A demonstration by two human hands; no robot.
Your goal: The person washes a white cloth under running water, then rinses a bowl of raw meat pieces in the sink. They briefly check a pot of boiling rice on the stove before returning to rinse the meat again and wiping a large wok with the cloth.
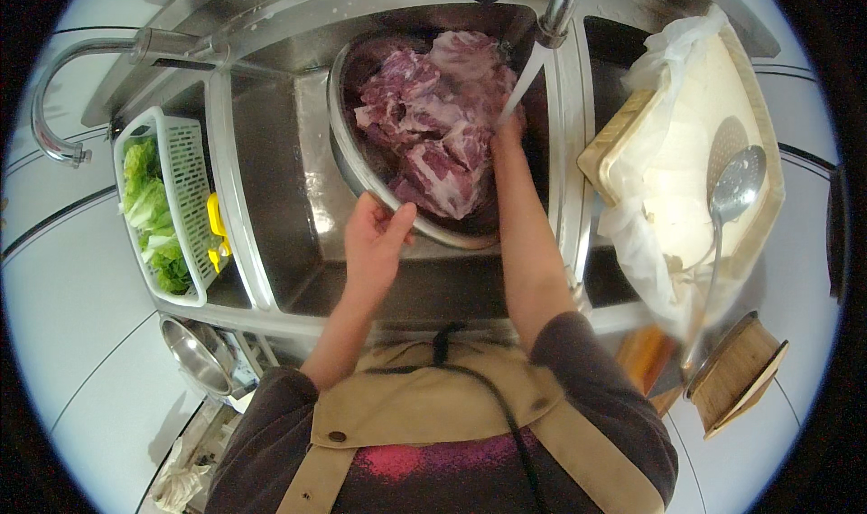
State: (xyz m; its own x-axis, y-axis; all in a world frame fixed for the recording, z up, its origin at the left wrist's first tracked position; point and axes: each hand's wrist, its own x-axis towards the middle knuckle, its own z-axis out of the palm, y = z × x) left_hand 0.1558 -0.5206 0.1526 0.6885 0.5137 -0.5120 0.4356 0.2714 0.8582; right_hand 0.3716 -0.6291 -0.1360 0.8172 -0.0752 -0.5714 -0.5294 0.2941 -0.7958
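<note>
A round metal basin [336, 131] stands tilted in the middle compartment of a stainless steel sink [264, 168]. Large pieces of raw red meat [433, 117] with pale fat fill much of it. My left hand [381, 233] grips the basin's near rim, thumb on top. On the right, my right hand [509, 126] reaches into the basin against the meat. Its fingers are mostly hidden, so its grip cannot be told. Water [525, 84] runs from the tap [557, 23] down over that hand.
A white plastic basket [186, 175] of leafy greens [150, 209] occupies the left compartment, beside a yellow object [217, 224]. Over the right compartment sits a cloth-lined crate [613, 148] of pale tofu-like slab [684, 168], with a perforated skimmer [738, 183] across it. Another tap [51, 121] arches at far left.
</note>
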